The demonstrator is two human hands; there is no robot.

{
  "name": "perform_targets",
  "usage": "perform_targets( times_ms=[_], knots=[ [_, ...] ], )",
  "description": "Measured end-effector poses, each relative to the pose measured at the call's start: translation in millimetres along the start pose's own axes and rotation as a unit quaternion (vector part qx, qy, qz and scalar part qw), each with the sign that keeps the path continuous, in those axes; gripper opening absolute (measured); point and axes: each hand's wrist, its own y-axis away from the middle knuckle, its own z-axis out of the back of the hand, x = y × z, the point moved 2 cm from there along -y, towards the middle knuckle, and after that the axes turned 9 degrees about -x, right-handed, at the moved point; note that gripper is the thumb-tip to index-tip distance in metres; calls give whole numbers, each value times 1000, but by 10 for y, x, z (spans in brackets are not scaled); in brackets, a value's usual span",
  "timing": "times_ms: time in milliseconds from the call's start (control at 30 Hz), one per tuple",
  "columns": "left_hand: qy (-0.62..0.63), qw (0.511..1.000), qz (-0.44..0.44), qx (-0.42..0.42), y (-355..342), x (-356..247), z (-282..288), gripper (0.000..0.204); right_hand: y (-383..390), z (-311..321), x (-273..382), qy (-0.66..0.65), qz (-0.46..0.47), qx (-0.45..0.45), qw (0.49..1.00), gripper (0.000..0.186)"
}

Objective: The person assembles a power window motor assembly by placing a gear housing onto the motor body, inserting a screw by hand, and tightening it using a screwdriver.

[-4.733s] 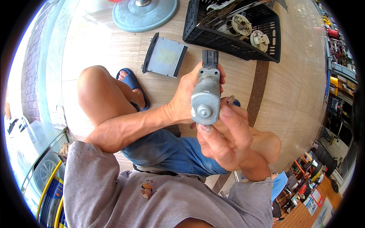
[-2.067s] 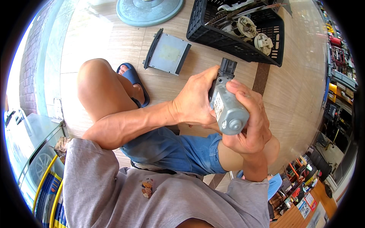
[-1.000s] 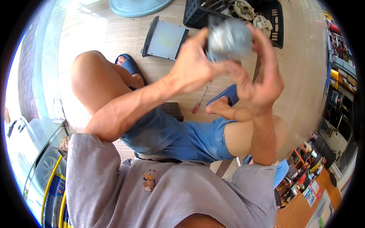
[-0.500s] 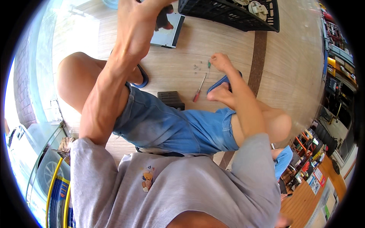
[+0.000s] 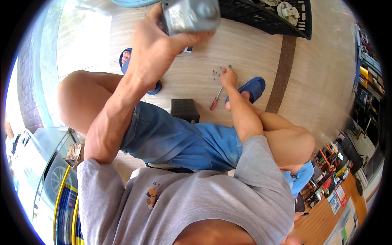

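Observation:
My left hand is raised at the upper middle and wrapped round a blurred, box-shaped grey metal part with a round raised bump. My right hand is low over the floor, fingers closed at a small screwdriver. Only its green end shows past the fingers, which hide the rest. Several small screws lie just left of that hand. Below it, a second screwdriver with a red handle and long shaft rests on the floor.
A black plastic crate with whitish round parts stands at the far right. Near my shorts sits a small black box. My blue slipper is beside my right hand. A person's blue sleeve and a cluttered wooden bench are at right.
My left hand has turned and come nearer, bringing the grey metal part into full view. My right hand has moved left over the green screwdriver, which lay uncovered on the floor before.

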Motion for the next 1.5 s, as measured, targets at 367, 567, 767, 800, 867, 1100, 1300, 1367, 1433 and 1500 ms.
perform_targets(
  times_ms=[367, 567, 767, 800, 867, 1100, 1300, 1367, 1433, 1500],
  knots=[
    [39, 998, 1, 55, 107, 227, -279, 56, -164, -645, -68, 94, 112, -24, 989, 12],
    [28, 994, 6, 105, 260, -22, -199, 63, -364, -590, -44, 11, 94, -7, 996, 13],
    [44, 996, -60, 44, 271, 3, -240, 60, -1026, 877, 707, -97, 114, -26, 988, 17],
    [50, 994, -87, 50, 261, -7, -284, 60, -1213, 1288, 765, -145, 126, 34, 981, 18],
    [40, 991, -121, 42, 277, 12, -265, 62, -1269, 2144, 1368, -187, 147, 128, 963, 16],
    [-11, 987, -148, 66, 346, -108, -410, 60, 240, 4157, 2876, -277, 198, 86, 937, 18],
    [-60, 986, -123, 92, 392, -75, -524, 51, 757, 4048, 2777, -311, 286, 133, 897, 16],
    [-95, 980, -150, 92, 381, -59, -525, 51, 719, 4023, 2747, -312, 263, 167, 898, 13],
    [-113, 976, -164, 86, 374, -36, -558, 51, 686, 4038, 2682, -300, 272, 170, 898, 13],
    [-130, 973, -175, 81, 360, -4, -583, 52, 688, 4020, 2642, -289, 281, 174, 899, 14]
  ],
)
